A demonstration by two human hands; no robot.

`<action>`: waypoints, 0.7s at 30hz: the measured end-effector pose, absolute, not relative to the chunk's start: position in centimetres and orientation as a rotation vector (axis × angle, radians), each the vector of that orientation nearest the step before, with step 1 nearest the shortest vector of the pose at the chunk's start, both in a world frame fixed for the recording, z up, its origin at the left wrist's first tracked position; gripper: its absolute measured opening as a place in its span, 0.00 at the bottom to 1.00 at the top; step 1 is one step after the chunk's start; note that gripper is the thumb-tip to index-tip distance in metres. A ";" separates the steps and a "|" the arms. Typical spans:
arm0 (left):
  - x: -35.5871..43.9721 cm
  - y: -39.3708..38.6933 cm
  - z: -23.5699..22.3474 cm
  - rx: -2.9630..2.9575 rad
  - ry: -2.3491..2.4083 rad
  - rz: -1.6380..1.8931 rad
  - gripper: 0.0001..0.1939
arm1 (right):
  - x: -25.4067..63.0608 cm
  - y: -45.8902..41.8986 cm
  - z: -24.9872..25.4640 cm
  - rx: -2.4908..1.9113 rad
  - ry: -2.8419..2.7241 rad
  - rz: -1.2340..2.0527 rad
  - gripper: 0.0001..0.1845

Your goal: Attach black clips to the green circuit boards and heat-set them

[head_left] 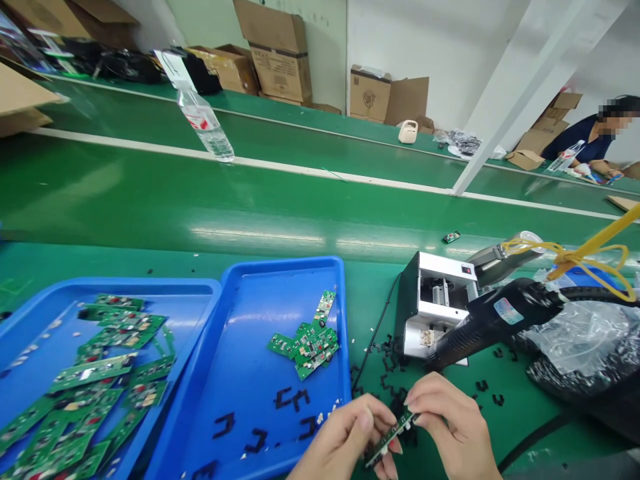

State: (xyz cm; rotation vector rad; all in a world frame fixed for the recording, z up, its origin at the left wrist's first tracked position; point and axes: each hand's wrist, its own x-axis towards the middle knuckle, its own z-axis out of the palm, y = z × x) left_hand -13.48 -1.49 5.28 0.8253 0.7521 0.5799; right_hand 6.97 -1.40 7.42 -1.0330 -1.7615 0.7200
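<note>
Two bare hands | left hand, right hand both pinch green PCB strip | black clips nearby | blue tray beside

The left hand and right hand are positioned at lower centre, close together, with the palms turned inward to face each other. The fingertips of each hand are pinched against the thumb. The wrists angle apart.
</note>
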 end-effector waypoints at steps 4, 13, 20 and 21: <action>-12.0 -1.9 3.2 0.457 0.601 0.457 0.29 | 7.1 -1.7 8.1 -0.923 -1.860 0.702 0.09; -10.0 -1.3 5.5 0.448 0.668 0.663 0.26 | 9.4 -2.3 8.6 -1.156 -1.884 0.436 0.25; -7.7 -0.3 6.5 0.450 0.838 0.854 0.25 | 9.4 0.7 8.6 -1.336 -1.091 0.625 0.23; -7.4 -0.1 6.4 0.463 0.854 0.870 0.25 | 9.5 1.0 8.4 -1.283 -1.103 0.713 0.20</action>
